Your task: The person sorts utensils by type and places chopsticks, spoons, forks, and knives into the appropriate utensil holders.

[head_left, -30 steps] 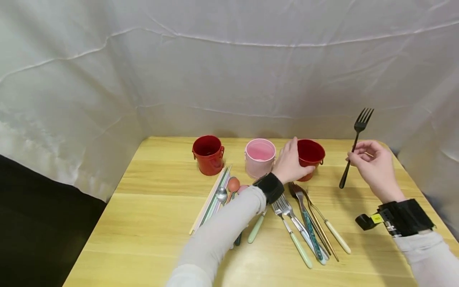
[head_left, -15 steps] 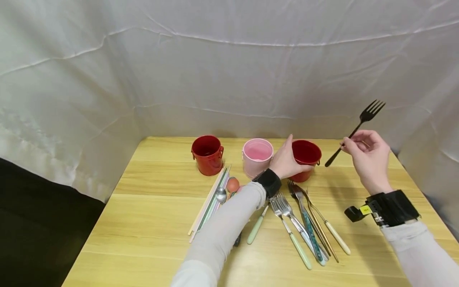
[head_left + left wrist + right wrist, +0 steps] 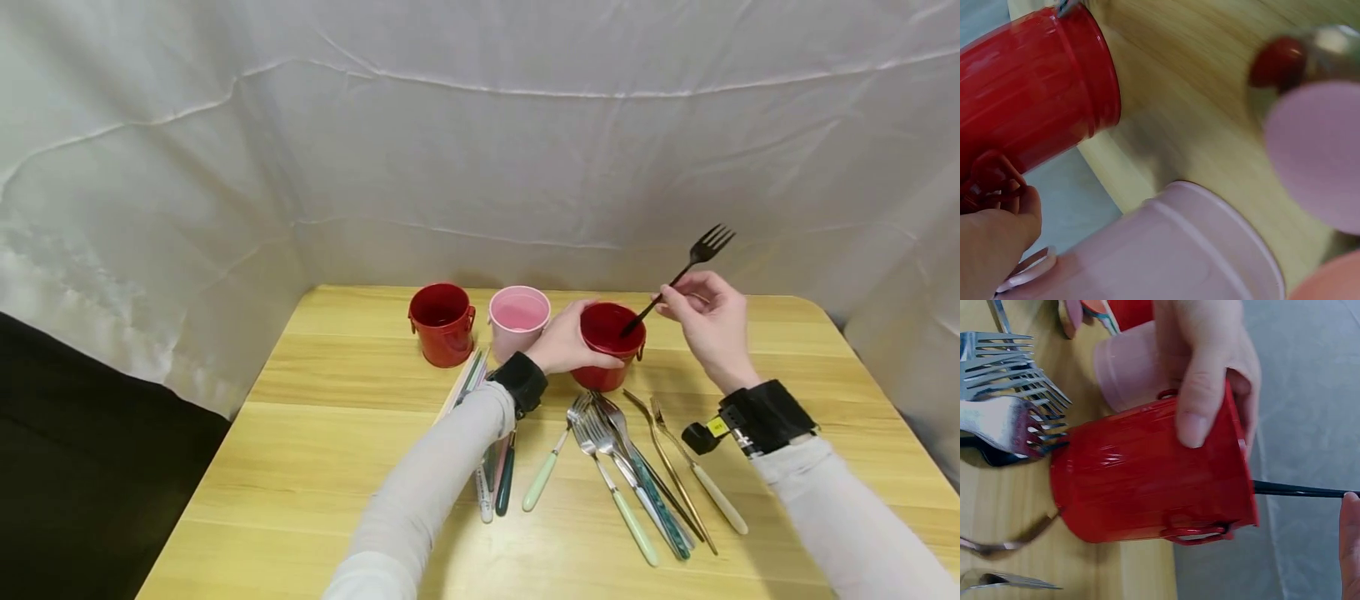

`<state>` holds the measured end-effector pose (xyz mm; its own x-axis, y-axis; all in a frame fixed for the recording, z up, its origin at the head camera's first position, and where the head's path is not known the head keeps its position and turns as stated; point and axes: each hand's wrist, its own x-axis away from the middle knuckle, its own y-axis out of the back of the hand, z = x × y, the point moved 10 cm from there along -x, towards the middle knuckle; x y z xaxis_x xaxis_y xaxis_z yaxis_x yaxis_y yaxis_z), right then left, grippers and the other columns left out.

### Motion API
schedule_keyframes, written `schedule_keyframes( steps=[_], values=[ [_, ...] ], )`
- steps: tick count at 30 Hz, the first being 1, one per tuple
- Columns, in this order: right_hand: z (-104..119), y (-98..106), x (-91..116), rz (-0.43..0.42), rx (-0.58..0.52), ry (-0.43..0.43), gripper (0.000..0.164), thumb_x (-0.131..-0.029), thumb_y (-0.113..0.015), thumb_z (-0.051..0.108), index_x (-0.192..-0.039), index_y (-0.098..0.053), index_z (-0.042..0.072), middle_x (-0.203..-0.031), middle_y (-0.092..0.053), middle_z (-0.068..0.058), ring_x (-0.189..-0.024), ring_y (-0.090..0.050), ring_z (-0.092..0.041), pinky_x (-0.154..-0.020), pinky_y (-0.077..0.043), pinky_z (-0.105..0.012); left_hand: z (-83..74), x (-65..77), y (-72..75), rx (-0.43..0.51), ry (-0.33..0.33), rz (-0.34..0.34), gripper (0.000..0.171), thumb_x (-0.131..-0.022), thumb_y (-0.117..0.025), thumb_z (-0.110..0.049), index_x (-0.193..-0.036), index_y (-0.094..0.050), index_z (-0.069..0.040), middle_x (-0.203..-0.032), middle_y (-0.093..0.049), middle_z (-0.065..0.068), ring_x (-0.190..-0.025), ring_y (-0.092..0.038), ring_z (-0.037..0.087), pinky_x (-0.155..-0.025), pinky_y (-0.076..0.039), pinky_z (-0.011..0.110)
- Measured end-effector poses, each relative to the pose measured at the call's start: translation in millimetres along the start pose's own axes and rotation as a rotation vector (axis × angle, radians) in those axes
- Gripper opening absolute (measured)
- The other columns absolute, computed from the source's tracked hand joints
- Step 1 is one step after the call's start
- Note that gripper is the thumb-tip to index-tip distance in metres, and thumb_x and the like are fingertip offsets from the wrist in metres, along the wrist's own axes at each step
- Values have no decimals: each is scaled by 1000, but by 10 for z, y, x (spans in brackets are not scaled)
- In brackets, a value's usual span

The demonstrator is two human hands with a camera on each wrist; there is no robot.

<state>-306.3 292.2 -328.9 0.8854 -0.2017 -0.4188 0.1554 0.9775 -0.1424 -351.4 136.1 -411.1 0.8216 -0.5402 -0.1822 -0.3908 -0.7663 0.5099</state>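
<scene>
My left hand point(image 3: 564, 342) grips the right-hand red bucket point(image 3: 597, 380) from its left side. In the right wrist view its thumb presses on the bucket wall just below the rim, and the other fingers go round the far side. A black fork point(image 3: 681, 272) is pinched near mid-handle by my right hand point(image 3: 708, 321), tines up and leaning right. The fork's handle end reaches into the bucket's mouth. Just left of my left hand stands a pink bucket point(image 3: 513, 340).
Another red bucket point(image 3: 446, 345) stands farther left. Forks point(image 3: 596, 437) and gold-handled cutlery point(image 3: 678, 471) fan out in front of the gripped bucket. Chopsticks point(image 3: 459, 387) and spoons lie partly under my left sleeve point(image 3: 420, 492). A pale curtain point(image 3: 525, 167) hangs behind the table.
The held red bucket has shifted left, and the pink one has moved left too. My right hand has brought the fork left, tilting it so its handle end enters the bucket.
</scene>
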Motion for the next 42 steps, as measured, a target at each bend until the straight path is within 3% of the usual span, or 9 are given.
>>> schedule_keyframes(
  steps=[6,9,14,21,31,36,42],
  values=[
    [-157,-150,25,93,386,1,20,-87,-63,1,-98,-55,-14,-84,-65,-9,-72,-63,-5,-67,-52,-13,65,52,69,35,22,7,81,-61,-88,-29,-129,-47,-12,-117,-59,-2,-104,-55,9,-89,-47,21],
    [-142,-214,63,130,522,5,19,-88,-62,3,-97,-57,-13,-86,-63,-16,-72,-61,-5,-66,-48,-8,84,63,66,27,31,14,82,-60,-89,-30,-129,-47,-13,-117,-59,-2,-104,-56,8,-88,-47,20],
    [-116,-232,122,143,542,-16,20,-89,-61,3,-99,-59,-14,-87,-62,-21,-71,-62,-9,-63,-48,-9,71,63,57,19,23,20,83,-61,-88,-31,-130,-47,-12,-119,-59,0,-106,-56,11,-89,-47,20],
    [-370,51,196,144,557,-58,23,-91,-63,12,-104,-62,-8,-87,-64,-12,-71,-62,-7,-61,-49,-11,65,71,54,9,31,28,84,-62,-88,-32,-131,-46,-11,-121,-59,1,-107,-56,12,-88,-47,21],
    [-493,327,576,346,735,-134,24,-92,-61,11,-107,-59,-7,-92,-64,-17,-72,-60,-4,-61,-51,-16,85,61,57,-16,32,29,85,-62,-88,-34,-132,-46,-13,-121,-58,-1,-106,-55,9,-89,-47,21],
    [-423,385,768,475,854,-66,15,-88,-63,5,-100,-62,-4,-90,-66,-16,-74,-60,-9,-62,-51,-21,90,53,61,-10,25,23,84,-62,-88,-33,-132,-46,-13,-120,-59,0,-106,-55,9,-88,-48,21],
    [-328,430,952,549,940,25,10,-82,-67,0,-92,-64,0,-84,-67,-8,-72,-59,-8,-60,-53,-28,117,55,56,-35,25,25,85,-61,-88,-35,-132,-46,-13,-120,-59,-1,-105,-55,8,-88,-47,20]
  ],
)
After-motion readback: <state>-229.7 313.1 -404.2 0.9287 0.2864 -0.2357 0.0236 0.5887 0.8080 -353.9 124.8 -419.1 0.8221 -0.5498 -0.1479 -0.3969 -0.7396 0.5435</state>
